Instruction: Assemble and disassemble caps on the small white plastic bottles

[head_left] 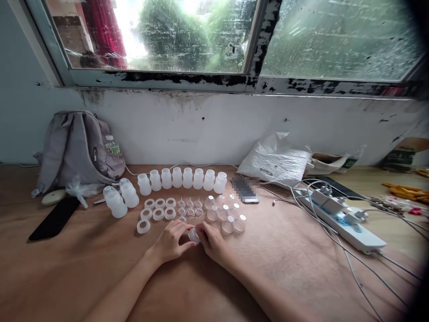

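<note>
Between my left hand (172,241) and my right hand (212,240) is a small whitish ribbed screw ring (193,235). Fingers of both hands are closed on it, hiding part of it. Just beyond my left hand lie rows of white screw rings (160,214). Small clear silicone nipples (190,212) sit in the middle, right above my hands. Clear domed caps (228,226) stand to the right, close to my right hand. Several frosted baby bottles (177,177) form an upright row behind these parts, open at the top. Two more bottles (115,203) at the left have something in their necks.
At the back left are a grey backpack (72,147), a plastic bag (81,188) and a black flat case (55,219). A phone (246,190) lies behind the caps. On the right, a power strip (351,228) trails cables; a silver padded bag (275,158) leans against the wall.
</note>
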Demonstrator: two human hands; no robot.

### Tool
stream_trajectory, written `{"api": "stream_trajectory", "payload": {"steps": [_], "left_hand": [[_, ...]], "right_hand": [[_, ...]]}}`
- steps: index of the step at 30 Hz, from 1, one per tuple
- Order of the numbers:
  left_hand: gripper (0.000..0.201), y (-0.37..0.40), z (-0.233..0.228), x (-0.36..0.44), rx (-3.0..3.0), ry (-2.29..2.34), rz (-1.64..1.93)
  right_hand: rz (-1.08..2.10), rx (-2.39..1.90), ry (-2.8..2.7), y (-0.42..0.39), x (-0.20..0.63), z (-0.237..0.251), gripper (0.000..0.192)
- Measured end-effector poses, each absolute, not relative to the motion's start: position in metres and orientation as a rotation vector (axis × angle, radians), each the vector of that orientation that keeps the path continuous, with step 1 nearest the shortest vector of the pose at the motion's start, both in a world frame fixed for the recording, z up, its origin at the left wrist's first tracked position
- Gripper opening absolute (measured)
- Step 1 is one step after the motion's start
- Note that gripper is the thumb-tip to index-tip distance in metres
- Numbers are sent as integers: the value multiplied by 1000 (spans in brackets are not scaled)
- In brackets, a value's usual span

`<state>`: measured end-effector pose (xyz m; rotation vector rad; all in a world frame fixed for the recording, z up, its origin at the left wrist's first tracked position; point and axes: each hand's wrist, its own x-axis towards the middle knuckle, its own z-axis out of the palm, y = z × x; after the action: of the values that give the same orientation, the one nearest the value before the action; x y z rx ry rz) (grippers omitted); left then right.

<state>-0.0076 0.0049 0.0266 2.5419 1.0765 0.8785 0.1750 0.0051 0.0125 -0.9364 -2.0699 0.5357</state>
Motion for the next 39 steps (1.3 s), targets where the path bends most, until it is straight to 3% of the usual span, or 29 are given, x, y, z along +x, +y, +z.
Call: {"api": "stream_trajectory", "payload": {"steps": [21, 29, 39], "left_hand": [[30, -3, 26, -37, 2559, 1279, 876], [26, -3, 14, -84, 2510, 1832, 971], [36, 1, 1, -91, 2443, 1983, 956]], "right_hand": [[532, -986, -2093, -2, 174, 12, 23], [219, -1214, -2024, 20, 171, 0, 18], [87, -1344, -2094, 32, 160, 3, 18]]}}
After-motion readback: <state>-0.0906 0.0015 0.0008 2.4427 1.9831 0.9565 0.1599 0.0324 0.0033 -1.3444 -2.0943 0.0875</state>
